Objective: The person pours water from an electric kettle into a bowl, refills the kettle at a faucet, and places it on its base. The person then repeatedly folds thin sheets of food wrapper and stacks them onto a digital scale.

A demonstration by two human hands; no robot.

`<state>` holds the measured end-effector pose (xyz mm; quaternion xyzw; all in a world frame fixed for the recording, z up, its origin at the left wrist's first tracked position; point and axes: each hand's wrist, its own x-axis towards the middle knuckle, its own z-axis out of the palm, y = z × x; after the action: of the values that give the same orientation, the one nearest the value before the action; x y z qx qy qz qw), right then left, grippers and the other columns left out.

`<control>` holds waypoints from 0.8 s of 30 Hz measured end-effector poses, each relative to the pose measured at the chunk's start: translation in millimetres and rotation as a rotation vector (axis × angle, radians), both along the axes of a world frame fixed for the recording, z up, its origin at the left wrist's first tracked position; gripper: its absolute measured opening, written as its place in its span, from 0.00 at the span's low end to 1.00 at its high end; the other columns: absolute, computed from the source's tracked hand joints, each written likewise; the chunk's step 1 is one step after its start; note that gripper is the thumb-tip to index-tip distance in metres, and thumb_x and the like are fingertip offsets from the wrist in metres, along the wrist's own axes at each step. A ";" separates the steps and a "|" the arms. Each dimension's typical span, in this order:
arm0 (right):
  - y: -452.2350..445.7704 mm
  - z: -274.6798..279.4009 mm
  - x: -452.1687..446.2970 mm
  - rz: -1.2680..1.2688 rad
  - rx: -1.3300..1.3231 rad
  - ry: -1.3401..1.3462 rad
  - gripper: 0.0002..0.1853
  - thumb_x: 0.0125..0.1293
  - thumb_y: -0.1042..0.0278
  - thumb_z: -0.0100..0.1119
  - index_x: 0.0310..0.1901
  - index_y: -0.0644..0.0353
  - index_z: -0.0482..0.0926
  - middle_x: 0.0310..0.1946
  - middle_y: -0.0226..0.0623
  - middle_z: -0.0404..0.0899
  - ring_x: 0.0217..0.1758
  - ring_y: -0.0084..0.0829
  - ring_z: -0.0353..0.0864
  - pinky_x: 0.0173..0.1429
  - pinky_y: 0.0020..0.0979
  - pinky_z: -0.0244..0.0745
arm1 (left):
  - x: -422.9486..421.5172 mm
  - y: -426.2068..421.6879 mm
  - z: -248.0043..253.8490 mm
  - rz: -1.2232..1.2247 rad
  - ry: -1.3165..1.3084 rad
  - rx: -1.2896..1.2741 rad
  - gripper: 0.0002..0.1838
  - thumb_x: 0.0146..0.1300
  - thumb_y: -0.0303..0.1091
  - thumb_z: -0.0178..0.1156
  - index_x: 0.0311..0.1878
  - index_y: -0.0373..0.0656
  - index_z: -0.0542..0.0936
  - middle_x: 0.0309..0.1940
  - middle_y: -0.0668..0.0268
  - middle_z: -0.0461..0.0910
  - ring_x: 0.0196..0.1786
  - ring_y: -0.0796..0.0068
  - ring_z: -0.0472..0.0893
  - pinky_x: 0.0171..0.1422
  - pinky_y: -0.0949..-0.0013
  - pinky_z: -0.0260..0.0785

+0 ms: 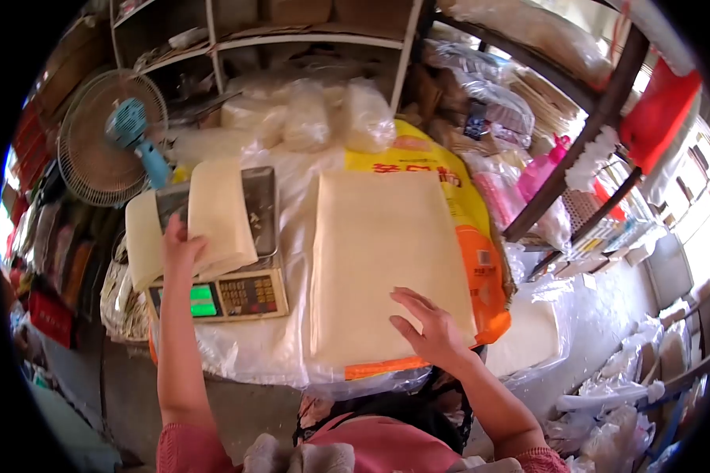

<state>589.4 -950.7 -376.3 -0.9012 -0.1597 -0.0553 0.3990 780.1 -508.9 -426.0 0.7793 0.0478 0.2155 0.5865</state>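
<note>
A wide stack of cream-coloured thin sheets (383, 236) lies flat in the middle of the covered table. Over its lower right part is my right hand (430, 327), fingers stretched out and thumb apart, holding nothing. On the left, a digital scale (248, 293) with a lit green display carries a folded cream sheet bundle (219, 213) on its metal pan. A second folded bundle (143, 240) hangs over the pan's left side. Between the two bundles is my left hand (183, 244), thumb spread towards the right one; its fingers look parted and nothing shows gripped in them.
Clear plastic film (237, 347) and a yellow and orange printed sack (477, 236) lie under the sheets. Bagged goods (308, 118) line the table's back. A fan (110, 134) stands at left; a dark metal rack (576, 150) at right. Plastic bags (607, 426) litter the lower right.
</note>
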 end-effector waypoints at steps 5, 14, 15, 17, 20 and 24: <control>19.1 126.2 -35.1 0.485 0.649 0.162 0.24 0.70 0.66 0.52 0.65 0.64 0.64 0.57 0.43 0.72 0.57 0.31 0.75 0.58 0.32 0.71 | -84.5 -88.1 74.8 0.254 -0.345 0.401 0.32 0.52 0.24 0.63 0.64 0.38 0.68 0.56 0.60 0.74 0.61 0.67 0.70 0.67 0.64 0.56; 74.8 180.2 -96.7 0.985 1.348 0.039 0.35 0.70 0.45 0.44 0.55 0.80 0.69 0.49 0.56 0.75 0.50 0.45 0.77 0.56 0.41 0.70 | -190.1 -129.0 163.9 -1.056 -0.092 -0.313 0.20 0.55 0.38 0.64 0.44 0.31 0.79 0.36 0.53 0.81 0.34 0.71 0.81 0.42 0.68 0.73; 70.0 177.4 -81.7 1.131 1.279 -0.047 0.38 0.70 0.44 0.43 0.56 0.83 0.66 0.51 0.58 0.74 0.53 0.44 0.76 0.58 0.40 0.68 | -210.1 -130.8 172.1 -1.156 -0.115 -0.305 0.19 0.57 0.39 0.63 0.42 0.30 0.79 0.34 0.53 0.80 0.35 0.69 0.81 0.42 0.68 0.73; 60.3 187.2 -81.7 1.193 1.256 0.087 0.39 0.70 0.44 0.42 0.59 0.85 0.62 0.53 0.60 0.72 0.57 0.45 0.74 0.61 0.40 0.66 | -227.0 -147.5 179.3 -1.435 -0.229 -0.261 0.17 0.61 0.39 0.61 0.42 0.30 0.79 0.35 0.54 0.79 0.38 0.65 0.80 0.44 0.67 0.73; 40.1 192.6 -102.8 1.089 1.240 0.303 0.38 0.70 0.46 0.45 0.60 0.84 0.62 0.53 0.59 0.72 0.57 0.46 0.73 0.60 0.41 0.66 | -218.3 -176.6 190.5 -1.946 -0.482 -0.118 0.14 0.65 0.34 0.57 0.47 0.33 0.78 0.40 0.53 0.78 0.44 0.59 0.80 0.48 0.63 0.73; 1.6 151.4 -90.9 1.392 0.736 -0.026 0.32 0.69 0.51 0.50 0.57 0.79 0.67 0.44 0.50 0.75 0.48 0.43 0.77 0.51 0.42 0.71 | -224.2 -189.1 186.2 -2.254 -0.504 -0.071 0.15 0.67 0.35 0.55 0.51 0.34 0.77 0.41 0.56 0.77 0.45 0.58 0.79 0.47 0.61 0.72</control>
<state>498.6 -949.1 -224.9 -0.4032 -0.6637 0.1475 0.6126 555.9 -698.0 -239.7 0.2977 -0.7872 -0.2821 0.4605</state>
